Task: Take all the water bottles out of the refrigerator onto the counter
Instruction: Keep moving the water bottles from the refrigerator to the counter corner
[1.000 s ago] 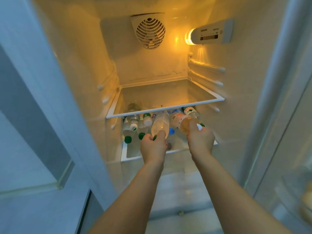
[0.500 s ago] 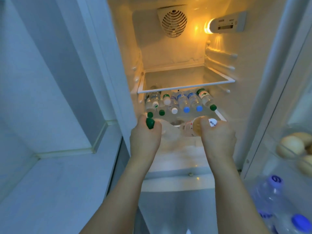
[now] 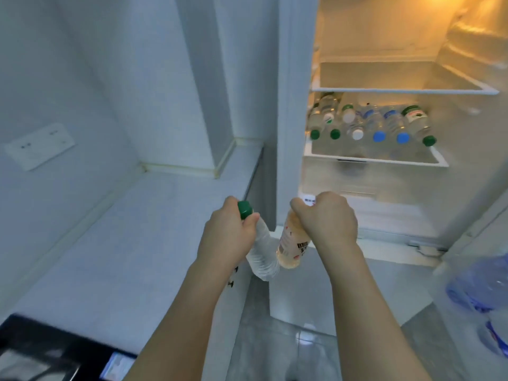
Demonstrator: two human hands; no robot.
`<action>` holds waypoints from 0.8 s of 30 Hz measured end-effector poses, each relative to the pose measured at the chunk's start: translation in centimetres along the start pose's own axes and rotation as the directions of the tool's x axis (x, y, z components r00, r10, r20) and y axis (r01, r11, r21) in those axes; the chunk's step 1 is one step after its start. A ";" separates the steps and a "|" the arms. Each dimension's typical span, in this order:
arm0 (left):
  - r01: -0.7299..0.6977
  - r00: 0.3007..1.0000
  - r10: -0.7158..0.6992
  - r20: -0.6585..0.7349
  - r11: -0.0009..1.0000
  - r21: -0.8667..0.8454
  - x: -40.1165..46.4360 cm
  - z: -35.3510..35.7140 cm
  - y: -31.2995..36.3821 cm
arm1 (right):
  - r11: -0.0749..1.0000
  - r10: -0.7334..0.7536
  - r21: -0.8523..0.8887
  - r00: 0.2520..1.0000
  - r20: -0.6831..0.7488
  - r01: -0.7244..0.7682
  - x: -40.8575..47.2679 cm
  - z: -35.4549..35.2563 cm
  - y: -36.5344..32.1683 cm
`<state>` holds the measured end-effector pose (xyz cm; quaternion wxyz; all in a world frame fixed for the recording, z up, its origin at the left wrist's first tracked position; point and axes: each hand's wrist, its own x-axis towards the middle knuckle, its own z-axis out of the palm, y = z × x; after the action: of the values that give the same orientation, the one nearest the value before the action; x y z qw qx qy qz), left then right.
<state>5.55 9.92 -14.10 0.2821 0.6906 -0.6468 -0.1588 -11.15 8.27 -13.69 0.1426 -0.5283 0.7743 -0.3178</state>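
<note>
Table (image 3: pixel 132 243) lies left of both hands, nearer the left hand (image 3: pixel 228 235), which grips a green-capped bottle (image 3: pixel 261 257) by its neck, body hanging down. Right hand (image 3: pixel 327 224) grips a peach-tinted bottle (image 3: pixel 291 243) likewise (its cap hidden). More bottles (image 3: pixel 371 125) lie on the refrigerator shelf (image 3: pixel 379 160), their labels blurred.

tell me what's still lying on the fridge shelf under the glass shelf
On the lower shelf, under the glass shelf, bottles lie on their sides, caps forward: green, white and blue. Six caps show; whatever lies behind that front row is covered.
</note>
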 end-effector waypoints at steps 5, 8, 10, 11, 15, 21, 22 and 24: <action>0.164 0.984 -0.161 -0.075 0.986 0.032 -4.4 -2.5 -5.6 | 0.980 -0.175 -0.053 0.950 0.259 0.194 -3.2 3.3 -3.3; 0.258 0.956 -0.252 -0.153 0.966 0.025 -7.4 -3.7 -7.7 | 0.947 -0.280 -0.041 0.881 0.382 0.319 -4.7 5.1 -5.1; 0.344 0.917 -0.334 -0.219 0.939 0.009 -9.7 -4.8 -9.0 | 0.913 -0.355 -0.024 0.823 0.443 0.407 -6.2 6.6 -6.4; 0.364 0.904 -0.355 -0.238 0.931 -0.004 -10.3 -5.1 -9.4 | 0.905 -0.376 -0.005 0.808 0.454 0.424 -6.7 6.9 -6.8; 0.470 0.832 -0.456 -0.315 0.882 -0.034 -14.1 -6.8 -11.3 | 0.854 -0.478 0.094 0.700 0.531 0.512 -10.0 8.8 -8.7; 0.603 0.712 -0.580 -0.395 0.794 -0.079 -20.4 -9.5 -13.5 | 0.746 -0.609 0.201 0.529 0.591 0.635 -16.1 10.7 -12.6; 0.616 0.693 -0.592 -0.412 0.783 -0.088 -21.7 -10.2 -13.9 | 0.721 -0.632 0.219 0.495 0.596 0.657 -17.6 10.9 -13.4; 0.637 0.663 -0.610 -0.435 0.764 -0.101 -23.7 -11.5 -14.5 | 0.688 -0.658 0.239 0.450 0.604 0.685 -20.0 11.1 -14.5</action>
<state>21.18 35.43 -17.10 0.3292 0.8951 -0.2937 -0.0649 13.61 19.19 -15.08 0.2530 -0.8678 0.4078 -0.1287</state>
